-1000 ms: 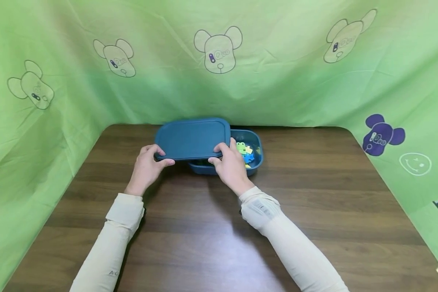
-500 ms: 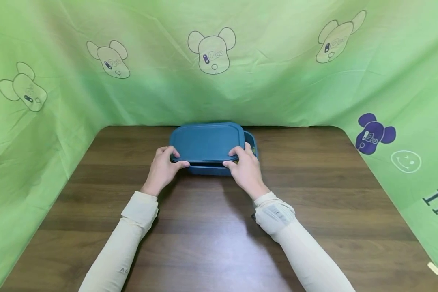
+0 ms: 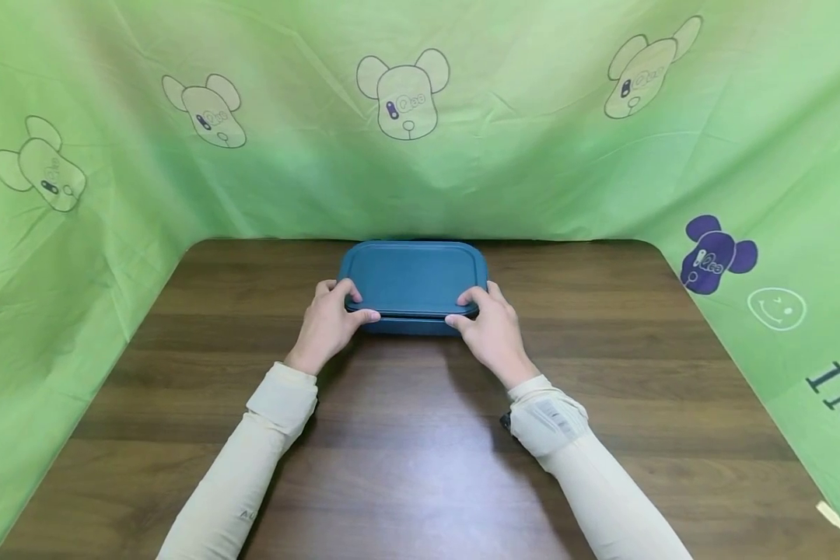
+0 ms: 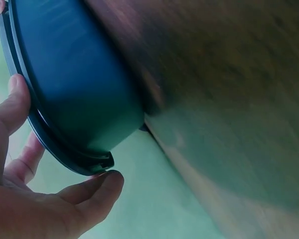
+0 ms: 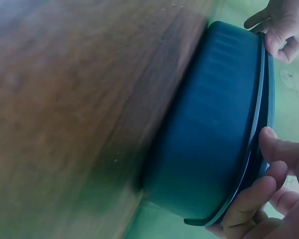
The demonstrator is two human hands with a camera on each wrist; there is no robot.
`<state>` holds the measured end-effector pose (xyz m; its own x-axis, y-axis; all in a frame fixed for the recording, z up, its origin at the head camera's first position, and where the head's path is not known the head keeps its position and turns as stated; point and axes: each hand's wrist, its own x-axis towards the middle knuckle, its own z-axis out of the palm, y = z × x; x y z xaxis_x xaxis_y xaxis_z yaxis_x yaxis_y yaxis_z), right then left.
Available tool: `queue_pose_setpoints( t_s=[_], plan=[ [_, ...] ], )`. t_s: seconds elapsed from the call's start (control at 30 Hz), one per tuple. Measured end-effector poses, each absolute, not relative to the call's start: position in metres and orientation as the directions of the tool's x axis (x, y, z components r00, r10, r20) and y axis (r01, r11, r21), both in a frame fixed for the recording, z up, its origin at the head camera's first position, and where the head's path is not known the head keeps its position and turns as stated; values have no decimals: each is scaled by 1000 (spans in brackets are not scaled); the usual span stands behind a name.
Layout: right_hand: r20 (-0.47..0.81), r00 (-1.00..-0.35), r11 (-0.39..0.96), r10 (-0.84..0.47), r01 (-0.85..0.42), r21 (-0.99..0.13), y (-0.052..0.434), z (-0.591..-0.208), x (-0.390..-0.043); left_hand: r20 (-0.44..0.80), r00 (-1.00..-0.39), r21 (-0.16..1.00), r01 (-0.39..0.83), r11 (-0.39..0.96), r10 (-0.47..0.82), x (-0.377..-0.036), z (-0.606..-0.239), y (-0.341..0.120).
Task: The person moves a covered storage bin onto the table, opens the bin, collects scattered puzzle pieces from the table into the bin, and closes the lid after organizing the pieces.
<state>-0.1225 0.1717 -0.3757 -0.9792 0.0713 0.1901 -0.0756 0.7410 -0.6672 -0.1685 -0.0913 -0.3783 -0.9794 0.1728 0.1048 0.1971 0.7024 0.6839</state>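
Note:
A blue rectangular lid (image 3: 414, 274) lies over a matching blue plastic box (image 3: 411, 327) at the back of the table. My left hand (image 3: 326, 325) pinches the lid's near left corner, thumb at the front edge and a finger on top. At the near right corner my right hand (image 3: 493, 330) pinches the lid the same way. The right wrist view shows a thin gap between the lid and the rim of the box (image 5: 204, 114). What lies inside the box is hidden by the lid.
The brown wooden table (image 3: 406, 467) extends toward me and to both sides. Right behind the box hangs a green curtain (image 3: 406, 187) printed with bear heads. A small pale strip (image 3: 834, 517) shows at the right table edge.
Both hands have moved the lid rightward and down from beside and above the box to over it. The colourful pieces seen inside the box earlier are now covered.

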Motion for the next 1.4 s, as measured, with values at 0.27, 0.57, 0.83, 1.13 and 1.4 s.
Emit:
queue_pose_setpoints(
  t_s=[0.27,0.57,0.83,1.13,1.4],
  plan=[
    [177,-982,751,68,-66,-657,178,-376,-120,105,-978,660,206,722,183,-166,-376,-85],
    [170,-984,764,53,-70,-641,184,-374,-120,117,-971,616,234,752,206,-163,-376,-79],
    [122,-991,765,59,-34,-643,189,-374,-121,120,-966,602,253,757,227,-159,-378,-76],
    [123,-992,774,34,-52,-632,192,-373,-120,161,-958,574,287,767,238,-155,-377,-77],
    [115,-993,801,-7,-74,-595,193,-375,-121,155,-958,528,287,799,242,-151,-377,-78]
  ],
)
